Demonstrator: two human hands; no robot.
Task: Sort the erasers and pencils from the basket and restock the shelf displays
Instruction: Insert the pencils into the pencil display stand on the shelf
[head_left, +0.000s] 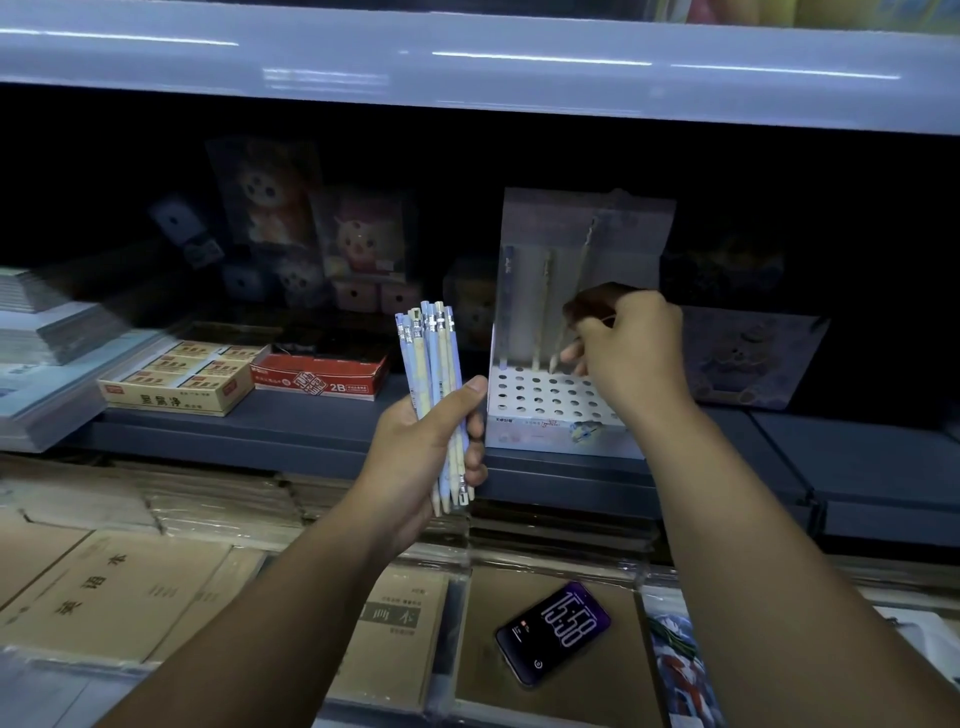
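One pencil (575, 283): pinched in right hand (631, 345), tilted, tip at back row of display stand (540, 397)
bundle of pencils (434, 374): upright, left hand (421, 457) wrapped round it, just left of stand
stand: on shelf (311, 423), two standing pencils (542, 312) in it
eraser box (174, 382): same shelf, well left, red 2B box (319, 376) beside it
phone (553, 631): lying on notebooks (119, 587) below

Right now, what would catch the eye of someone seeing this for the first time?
At centre, the left hand grips a bundle of pencils upright. Just right of it, the right hand pinches a single pencil, tip down at the holed display stand. Below them, a lit phone lies face up.
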